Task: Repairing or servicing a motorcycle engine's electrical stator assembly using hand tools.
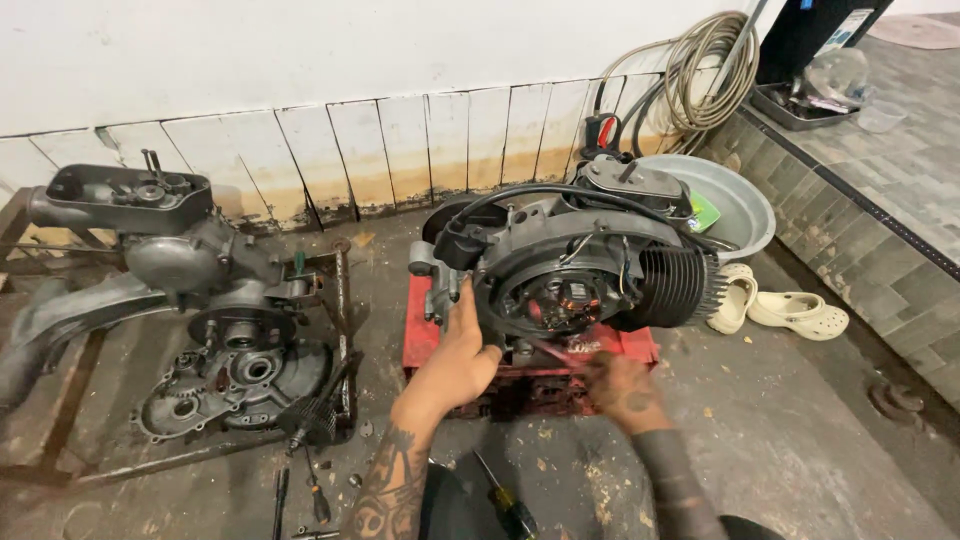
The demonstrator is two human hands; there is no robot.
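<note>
2 hands (455, 365) (622, 385) on engine (580, 275)

Head view, steeply downward, close

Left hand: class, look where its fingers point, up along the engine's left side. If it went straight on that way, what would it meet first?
The left hand already rests against the engine; straight on, it would probably first meet the black part on the engine's upper left, though depth is unclear.

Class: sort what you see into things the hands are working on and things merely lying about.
In use: left hand, right hand, grey finned engine, red metal stand.

Lying about: dismantled grey engine casing, cream clogs, yellow-handled screwdriver, coiled hose.
</note>
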